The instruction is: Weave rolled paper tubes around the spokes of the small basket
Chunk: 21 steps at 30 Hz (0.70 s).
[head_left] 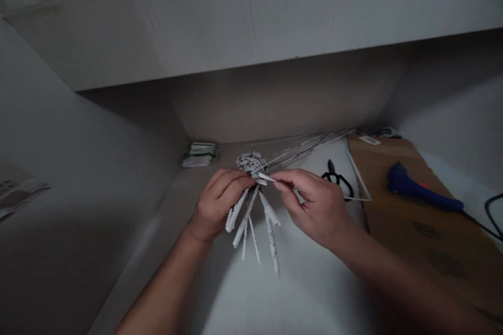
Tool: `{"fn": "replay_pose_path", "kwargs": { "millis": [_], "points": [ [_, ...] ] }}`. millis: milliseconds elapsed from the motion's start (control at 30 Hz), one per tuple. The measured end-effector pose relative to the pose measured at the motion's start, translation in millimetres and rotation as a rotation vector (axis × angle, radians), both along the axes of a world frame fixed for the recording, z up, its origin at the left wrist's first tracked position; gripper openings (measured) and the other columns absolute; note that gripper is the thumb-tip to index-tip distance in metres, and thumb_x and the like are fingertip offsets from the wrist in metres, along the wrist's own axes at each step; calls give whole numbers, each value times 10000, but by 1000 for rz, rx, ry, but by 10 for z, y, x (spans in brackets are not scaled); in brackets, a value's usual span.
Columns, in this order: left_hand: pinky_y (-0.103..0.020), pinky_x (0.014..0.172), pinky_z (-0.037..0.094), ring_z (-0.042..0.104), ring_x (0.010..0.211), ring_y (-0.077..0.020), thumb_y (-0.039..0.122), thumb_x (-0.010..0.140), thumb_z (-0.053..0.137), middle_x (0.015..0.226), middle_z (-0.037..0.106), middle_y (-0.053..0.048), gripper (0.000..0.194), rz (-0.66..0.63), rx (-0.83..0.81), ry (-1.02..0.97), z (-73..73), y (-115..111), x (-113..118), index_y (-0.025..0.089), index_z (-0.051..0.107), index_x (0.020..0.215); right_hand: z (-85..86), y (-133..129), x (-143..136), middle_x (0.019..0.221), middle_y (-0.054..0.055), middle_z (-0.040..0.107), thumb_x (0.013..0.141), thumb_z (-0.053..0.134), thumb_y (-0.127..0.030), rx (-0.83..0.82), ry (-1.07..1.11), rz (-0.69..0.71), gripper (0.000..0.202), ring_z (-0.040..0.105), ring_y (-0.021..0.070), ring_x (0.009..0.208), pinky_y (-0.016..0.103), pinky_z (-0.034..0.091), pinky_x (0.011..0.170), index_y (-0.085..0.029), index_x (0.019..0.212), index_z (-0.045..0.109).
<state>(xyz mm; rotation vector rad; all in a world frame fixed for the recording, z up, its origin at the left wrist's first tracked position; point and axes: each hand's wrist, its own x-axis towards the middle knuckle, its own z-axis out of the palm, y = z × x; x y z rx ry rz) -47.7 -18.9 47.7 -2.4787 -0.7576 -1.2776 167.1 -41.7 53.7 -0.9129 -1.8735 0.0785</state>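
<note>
A small woven piece made of rolled newspaper [251, 160] is held over the white surface, its rounded top at the far side. Several loose paper tubes [247, 214] hang from it toward me, fanned out. My left hand [220, 201] is closed round its left side, the fingertips partly hidden behind the weave. Between thumb and fingers, my right hand [314, 201] pinches the end of a white paper tube [267, 176] at the weave's right edge.
Right of my hands lie black-handled scissors [333, 174] and a cardboard sheet [377, 162] bearing a blue glue gun [424, 188] with a cord. Long thin paper tubes [302, 151] lie at the back. A white-and-green packet [200, 155] sits back left. An overhanging panel [251, 21] spans above.
</note>
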Motion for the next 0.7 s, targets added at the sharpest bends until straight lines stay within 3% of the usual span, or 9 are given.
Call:
{"fn": "replay_pose_path", "kwargs": {
  "millis": [200, 700],
  "points": [
    [-356, 866, 510, 613, 980, -204, 139, 881, 574, 1034, 674, -96, 236, -32, -21, 2, -22, 2, -4, 180, 640, 1103, 4, 23, -6, 865, 10, 688, 891, 553, -122, 6, -10, 45, 206, 641, 109, 802, 239, 511, 729, -218, 1003, 697],
    [-345, 833, 515, 612, 936, -188, 131, 880, 572, 996, 680, -95, 211, -32, 1, 14, 0, 0, 28, 172, 642, 1075, -17, 34, 64, 926, 24, 645, 833, 485, -35, -33, -72, 134, 392, 616, 129, 821, 271, 511, 718, -242, 1112, 666]
  ]
}}
